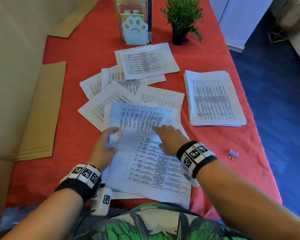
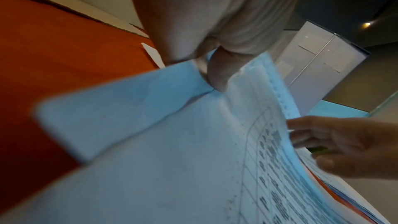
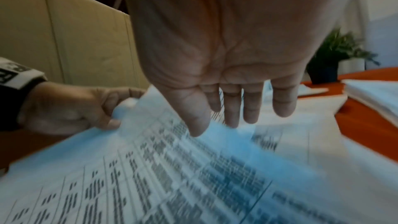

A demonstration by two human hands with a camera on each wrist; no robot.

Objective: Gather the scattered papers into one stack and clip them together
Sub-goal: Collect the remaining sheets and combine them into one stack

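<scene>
Left hand (image 1: 103,148): pinching the left edge of a few printed sheets (image 1: 145,163), thumb on top, grip closed on paper (a crease showing at the thumb in the left wrist view).
Right hand (image 1: 170,138): hovering palm down over the same sheets, fingers (image 3: 231,108) straight and spread, grip open, fingertips just touching or just above the paper (cannot tell which).
Held sheets: lying at the near edge of the bench (image 1: 68,110), far end lifting and curling.
Scattered papers (image 1: 128,87): overlapping at odd angles in the middle of the bench, just beyond the hands.
Neat stack (image 1: 213,99): sitting squared on the right, apart from the loose spread.
Binder clip (image 1: 233,154): lying alone on the red cloth, right of the right wrist, well apart from every sheet.
Book holder (image 1: 135,30): standing at the far end, paw-shaped front, books upright inside.
Potted plant (image 1: 182,19): standing just right of the holder, near the farthest sheet.
Cardboard (image 1: 42,115): lying flat along the left side, overhanging the cloth edge.
</scene>
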